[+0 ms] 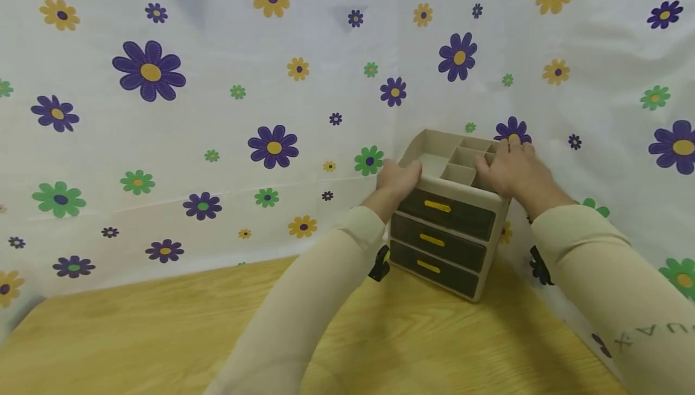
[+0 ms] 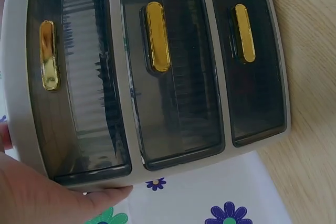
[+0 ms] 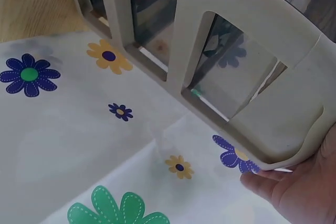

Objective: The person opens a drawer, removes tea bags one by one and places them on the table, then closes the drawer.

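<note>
Three dark translucent drawers (image 1: 467,256) with gold oblong handles (image 1: 432,240) are fronting a beige plastic organizer (image 1: 440,227), which is standing on the wood-grain worktop (image 1: 163,334) beside white flower-printed sheeting (image 1: 217,51). The left hand (image 1: 396,179) is clasping its upper left edge; the right hand (image 1: 516,169) is apparently holding the upper right rim, its grip being partly hidden.
</note>
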The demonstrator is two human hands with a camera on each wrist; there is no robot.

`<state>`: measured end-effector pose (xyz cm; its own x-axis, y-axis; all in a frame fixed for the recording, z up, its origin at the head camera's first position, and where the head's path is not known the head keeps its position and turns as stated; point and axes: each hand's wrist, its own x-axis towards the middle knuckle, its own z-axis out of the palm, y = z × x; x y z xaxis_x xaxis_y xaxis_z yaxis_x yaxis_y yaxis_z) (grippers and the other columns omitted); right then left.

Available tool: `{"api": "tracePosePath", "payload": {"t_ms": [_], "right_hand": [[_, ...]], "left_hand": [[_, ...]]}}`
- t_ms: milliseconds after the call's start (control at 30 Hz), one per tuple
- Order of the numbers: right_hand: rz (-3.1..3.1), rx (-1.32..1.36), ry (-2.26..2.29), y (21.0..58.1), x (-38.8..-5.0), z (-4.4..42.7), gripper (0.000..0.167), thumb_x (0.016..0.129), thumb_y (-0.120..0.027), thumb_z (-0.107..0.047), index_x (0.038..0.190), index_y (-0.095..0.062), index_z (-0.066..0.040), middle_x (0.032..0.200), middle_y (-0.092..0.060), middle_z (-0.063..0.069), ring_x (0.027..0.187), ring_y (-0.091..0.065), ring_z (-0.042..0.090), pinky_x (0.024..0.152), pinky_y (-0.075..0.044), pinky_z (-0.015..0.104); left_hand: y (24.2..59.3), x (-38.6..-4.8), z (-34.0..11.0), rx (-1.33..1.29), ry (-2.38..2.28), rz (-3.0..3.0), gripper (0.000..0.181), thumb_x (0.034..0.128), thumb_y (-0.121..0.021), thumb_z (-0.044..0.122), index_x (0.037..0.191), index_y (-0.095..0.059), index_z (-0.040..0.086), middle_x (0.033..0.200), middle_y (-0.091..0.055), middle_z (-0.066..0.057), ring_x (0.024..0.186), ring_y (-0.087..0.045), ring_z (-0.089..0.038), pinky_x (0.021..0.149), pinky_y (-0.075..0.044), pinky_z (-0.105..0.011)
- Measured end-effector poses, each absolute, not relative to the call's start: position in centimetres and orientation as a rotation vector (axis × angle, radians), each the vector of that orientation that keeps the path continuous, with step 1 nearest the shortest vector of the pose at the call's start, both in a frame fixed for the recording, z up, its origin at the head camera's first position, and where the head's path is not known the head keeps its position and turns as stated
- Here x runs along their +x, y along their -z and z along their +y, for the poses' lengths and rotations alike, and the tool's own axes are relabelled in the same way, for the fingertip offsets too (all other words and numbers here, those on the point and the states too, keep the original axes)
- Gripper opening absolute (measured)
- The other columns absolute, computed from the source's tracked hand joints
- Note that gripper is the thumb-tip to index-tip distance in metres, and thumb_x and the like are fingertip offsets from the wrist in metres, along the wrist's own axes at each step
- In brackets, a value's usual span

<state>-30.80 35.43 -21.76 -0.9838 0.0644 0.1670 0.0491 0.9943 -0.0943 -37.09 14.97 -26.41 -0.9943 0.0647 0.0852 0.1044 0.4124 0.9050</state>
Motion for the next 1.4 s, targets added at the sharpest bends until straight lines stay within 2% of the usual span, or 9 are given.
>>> {"api": "tracePosePath", "payload": {"t_ms": [100, 200, 300, 367, 567, 767, 1033, 1267, 1400], "right_hand": [[-2.979, -0.03, -0.13, 21.6, -31.0, 34.9, 0.083, 0.104, -0.016, -0.046, 0.146, -0.008, 0.025, 0.154, -0.004, 0.046, 0.144, -0.005, 0.059, 0.122, -0.008, 0.064], [-2.994, 0.013, -0.145, 21.5, -31.1, 34.1, 0.084, 0.105, -0.016, -0.05, 0.149, -0.004, 0.021, 0.156, 0.001, 0.042, 0.146, 0.001, 0.057, 0.123, -0.003, 0.063], [-2.994, 0.066, -0.154, 21.5, -31.2, 33.2, 0.084, 0.105, -0.018, -0.051, 0.151, -0.003, 0.018, 0.158, 0.002, 0.04, 0.147, 0.002, 0.055, 0.123, -0.003, 0.062], [-2.986, 0.095, -0.156, 21.6, -31.3, 32.4, 0.083, 0.106, -0.019, -0.05, 0.151, -0.004, 0.018, 0.158, 0.001, 0.039, 0.147, 0.001, 0.055, 0.124, -0.003, 0.061], [-2.97, 0.161, -0.149, 21.6, -32.2, 30.1, 0.08, 0.106, -0.02, -0.049, 0.153, -0.007, 0.015, 0.16, -0.003, 0.037, 0.148, -0.001, 0.053, 0.125, -0.006, 0.059], [-2.977, 0.205, -0.151, 21.5, -32.6, 28.7, 0.079, 0.106, -0.022, -0.048, 0.153, -0.008, 0.013, 0.161, -0.004, 0.035, 0.149, -0.002, 0.051, 0.125, -0.005, 0.058], [-2.953, 0.298, -0.171, 21.4, -33.4, 27.0, 0.076, 0.106, -0.024, -0.045, 0.154, -0.011, 0.012, 0.162, -0.006, 0.033, 0.15, -0.005, 0.049, 0.126, -0.007, 0.056], [-2.933, 0.36, -0.181, 21.6, -33.9, 25.3, 0.073, 0.106, -0.026, -0.043, 0.154, -0.013, 0.011, 0.162, -0.01, 0.03, 0.151, -0.008, 0.046, 0.127, -0.009, 0.054], [-2.935, 0.397, -0.208, 21.6, -34.2, 24.0, 0.074, 0.106, -0.027, -0.045, 0.156, -0.014, 0.008, 0.164, -0.011, 0.027, 0.152, -0.008, 0.044, 0.127, -0.01, 0.053]], "left_hand": [[26.0, -36.6, 14.2, -0.121, 1.641, -2.597, 0.055, 0.086, -0.056, 0.03, 0.128, -0.047, -0.003, 0.124, -0.057, -0.018, 0.102, -0.051, -0.024, 0.09, -0.052, -0.035], [25.8, -36.1, 13.3, -0.064, 1.583, -2.594, 0.032, 0.0852, -0.055, 0.027, 0.104, -0.057, 0.002, 0.108, -0.062, -0.014, 0.086, -0.051, -0.022, 0.068, -0.048, -0.031], [25.9, -35.7, 12.1, -0.026, 1.519, -2.585, 0.022, 0.0851, -0.053, 0.026, 0.089, -0.059, 0.006, 0.098, -0.064, -0.012, 0.078, -0.05, -0.021, 0.059, -0.042, -0.03], [26.1, -35.5, 11.1, -0.028, 1.487, -2.578, 0.024, 0.0861, -0.052, 0.027, 0.09, -0.06, 0.004, 0.1, -0.065, -0.013, 0.079, -0.052, -0.023, 0.063, -0.046, -0.033], [26.4, -35.4, 8.3, -0.02, 1.453, -2.538, 0.042, 0.0878, -0.05, 0.028, 0.113, -0.061, -0.003, 0.111, -0.065, -0.017, 0.091, -0.054, -0.026, 0.082, -0.053, -0.042], [26.5, -35.1, 6.4, -0.029, 1.401, -2.561, 0.042, 0.0897, -0.046, 0.032, 0.113, -0.06, 0.0, 0.111, -0.064, -0.016, 0.091, -0.053, -0.026, 0.08, -0.051, -0.042], [26.1, -34.2, 4.2, 0.055, 1.28, -2.641, 0.04, 0.0934, -0.041, 0.038, 0.108, -0.059, 0.005, 0.1, -0.061, -0.011, 0.084, -0.052, -0.026, 0.067, -0.045, -0.039], [26.0, -33.8, 1.8, 0.037, 1.249, -2.656, 0.039, 0.0941, -0.04, 0.035, 0.115, -0.055, 0.006, 0.102, -0.059, -0.012, 0.088, -0.054, -0.029, 0.074, -0.049, -0.043], [26.1, -33.6, 0.1, 0.028, 1.211, -2.651, 0.037, 0.0941, -0.038, 0.033, 0.113, -0.054, 0.006, 0.101, -0.06, -0.014, 0.089, -0.055, -0.03, 0.075, -0.05, -0.046]]}}
